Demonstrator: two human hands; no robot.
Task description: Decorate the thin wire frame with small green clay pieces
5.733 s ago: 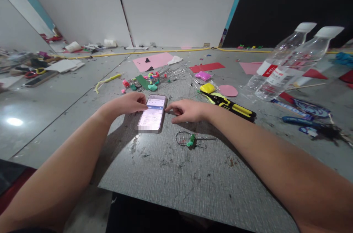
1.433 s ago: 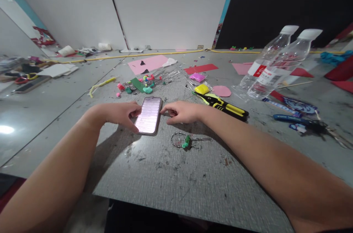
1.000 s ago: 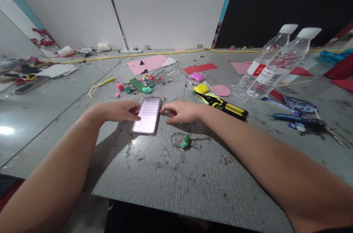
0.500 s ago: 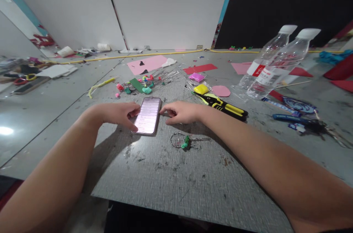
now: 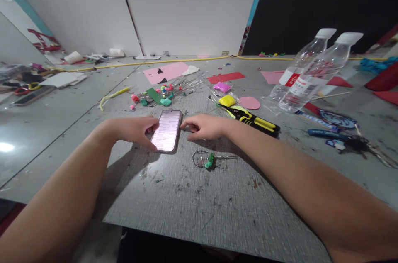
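Observation:
A smartphone (image 5: 167, 132) with a lit screen of text lines lies on the grey table between my hands. My left hand (image 5: 139, 130) is at its left edge, thumb and fingers apart, the fingertips touching the phone's side and the edge of its screen. From the right, my right hand (image 5: 202, 127) points its index finger at the phone's other edge, with the thumb apart and the remaining fingers bent beneath. Nearer to me lies a small racket-shaped wire piece (image 5: 202, 158) with green clay on it. Beside my right wrist rest black-and-yellow pliers (image 5: 253, 120).
Behind the phone lie clay-topped wires (image 5: 166, 93), a yellow packet (image 5: 226, 100), a purple packet (image 5: 222, 86) and pink paper (image 5: 168, 72). Two plastic bottles (image 5: 314, 76) stand at the right, near a bunch of keys (image 5: 360, 142). Scissors (image 5: 26, 88) lie far left.
My left hand has shifted very slightly at the phone's left edge. My right hand, the phone and the wire piece look the same.

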